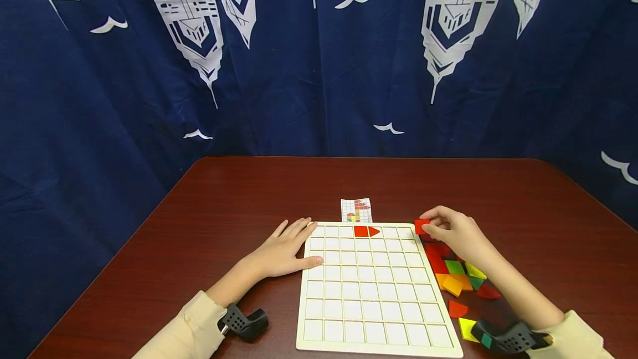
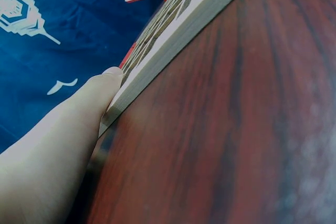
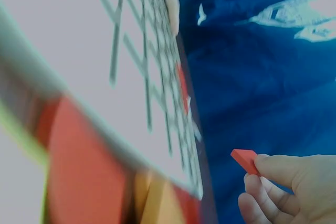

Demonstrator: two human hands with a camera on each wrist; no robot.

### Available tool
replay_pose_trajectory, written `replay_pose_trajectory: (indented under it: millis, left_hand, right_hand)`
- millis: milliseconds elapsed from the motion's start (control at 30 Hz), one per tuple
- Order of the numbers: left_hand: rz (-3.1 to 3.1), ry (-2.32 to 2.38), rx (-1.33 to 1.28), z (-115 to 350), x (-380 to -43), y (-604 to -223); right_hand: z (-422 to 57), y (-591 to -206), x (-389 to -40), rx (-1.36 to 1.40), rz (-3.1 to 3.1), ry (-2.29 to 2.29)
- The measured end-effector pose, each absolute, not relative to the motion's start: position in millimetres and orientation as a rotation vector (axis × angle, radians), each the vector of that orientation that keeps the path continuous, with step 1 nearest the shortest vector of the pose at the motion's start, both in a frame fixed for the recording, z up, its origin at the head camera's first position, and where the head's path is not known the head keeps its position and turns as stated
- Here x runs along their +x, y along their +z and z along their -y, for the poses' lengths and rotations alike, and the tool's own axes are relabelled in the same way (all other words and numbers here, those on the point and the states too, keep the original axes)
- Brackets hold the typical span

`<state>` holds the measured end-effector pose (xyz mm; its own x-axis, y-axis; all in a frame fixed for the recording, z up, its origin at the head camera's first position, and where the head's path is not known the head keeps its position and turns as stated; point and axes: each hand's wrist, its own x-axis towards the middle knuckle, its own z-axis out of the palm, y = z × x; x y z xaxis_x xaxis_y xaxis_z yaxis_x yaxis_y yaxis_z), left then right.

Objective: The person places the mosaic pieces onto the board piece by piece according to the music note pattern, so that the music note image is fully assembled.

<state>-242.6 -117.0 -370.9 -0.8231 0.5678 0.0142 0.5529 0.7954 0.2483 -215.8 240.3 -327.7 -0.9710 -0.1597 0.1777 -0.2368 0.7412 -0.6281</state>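
A white grid board [image 1: 366,290] lies on the table. My left hand [image 1: 286,251] rests against its left edge, fingers spread and thumb over the border. Near the board's top right corner, my right hand [image 1: 451,229] pinches a red square tile [image 1: 421,226] between thumb and fingers; the right wrist view shows this red tile [image 3: 245,160] held above the surface. In the top row sit a red square piece [image 1: 360,231] and, touching its right side, a red pointed piece [image 1: 373,231]. Behind the board lies a small printed pattern card [image 1: 356,210], its lower edge meeting the board.
Beside the board's right edge lies a loose pile of red, green, orange and yellow pieces [image 1: 452,285], partly under my right forearm. A yellow piece [image 1: 467,329] sits near the right wrist camera [image 1: 508,338]. Beyond the brown table [image 1: 249,193] hangs a blue patterned cloth [image 1: 319,71].
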Motion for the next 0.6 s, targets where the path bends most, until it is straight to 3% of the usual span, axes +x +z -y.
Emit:
replay_pose_trajectory:
  millis: [600]
  left_hand:
    - [-2.912, 0.376, 0.915, 117, -244, -374]
  right_hand:
    - [-169, -324, -225, 0.438, 2.784, 1.39]
